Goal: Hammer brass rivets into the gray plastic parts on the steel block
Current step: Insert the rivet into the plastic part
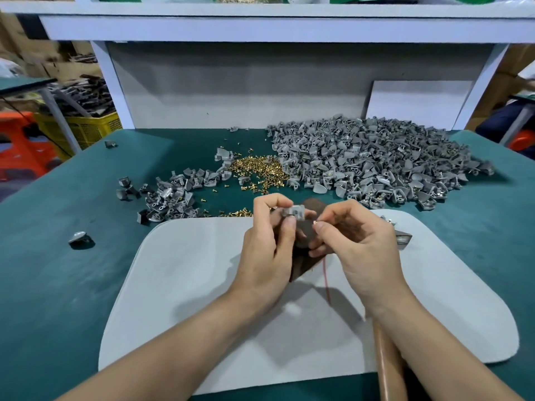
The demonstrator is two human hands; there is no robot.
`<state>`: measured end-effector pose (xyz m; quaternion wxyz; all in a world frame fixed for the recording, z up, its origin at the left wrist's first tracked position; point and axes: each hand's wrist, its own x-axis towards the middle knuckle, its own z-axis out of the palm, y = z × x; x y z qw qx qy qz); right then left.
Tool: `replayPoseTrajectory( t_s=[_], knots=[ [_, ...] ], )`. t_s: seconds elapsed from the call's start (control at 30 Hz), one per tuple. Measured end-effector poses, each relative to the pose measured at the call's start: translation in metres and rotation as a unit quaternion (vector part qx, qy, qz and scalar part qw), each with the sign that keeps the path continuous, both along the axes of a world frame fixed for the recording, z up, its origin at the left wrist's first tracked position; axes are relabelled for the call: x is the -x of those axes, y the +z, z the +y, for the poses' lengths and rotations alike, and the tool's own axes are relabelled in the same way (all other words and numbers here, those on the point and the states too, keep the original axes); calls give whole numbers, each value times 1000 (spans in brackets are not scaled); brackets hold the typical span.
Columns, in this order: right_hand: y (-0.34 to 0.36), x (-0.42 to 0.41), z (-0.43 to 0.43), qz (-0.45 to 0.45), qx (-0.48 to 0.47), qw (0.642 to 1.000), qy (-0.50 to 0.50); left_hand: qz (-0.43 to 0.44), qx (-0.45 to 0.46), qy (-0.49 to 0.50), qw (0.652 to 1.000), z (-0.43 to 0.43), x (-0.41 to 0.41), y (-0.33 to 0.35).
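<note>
I'm holding both hands close together just above the dark steel block (301, 264). My left hand (267, 247) is pinching a matte, angular gray plastic part (296, 212). My right hand (362, 244) is pinching a tiny shiny brass rivet (315, 223) beside it. Loose rivets (257, 172) are glinting behind the block.

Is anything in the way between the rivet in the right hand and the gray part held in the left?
Nothing visible. The right hand pinches the rivet just right of the part, which the left hand holds; only a small open gap separates them. The block shows behind both hands.
</note>
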<state>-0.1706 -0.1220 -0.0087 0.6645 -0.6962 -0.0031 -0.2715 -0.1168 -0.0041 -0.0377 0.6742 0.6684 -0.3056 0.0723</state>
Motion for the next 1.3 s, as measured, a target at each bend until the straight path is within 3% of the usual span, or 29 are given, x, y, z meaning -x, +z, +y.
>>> replayPoseTrajectory(
  t_s=[0.1,0.37,0.57,0.67,1.3],
  knots=[
    [2,1,1,-2,-8,1000,-1,-22,-30,10,999,0,1,1],
    [2,0,-1,9,-16,1000,-8,-13,-6,-3,1000,2,1,2],
    [4,-2,-5,34,-125,991,38,-34,7,-10,999,2,-3,2],
    [4,-3,-5,54,-159,984,55,11,28,-31,999,1,-2,0],
    [5,-1,-4,59,-81,995,29,3,19,-13,1000,1,-3,-1]
  ],
)
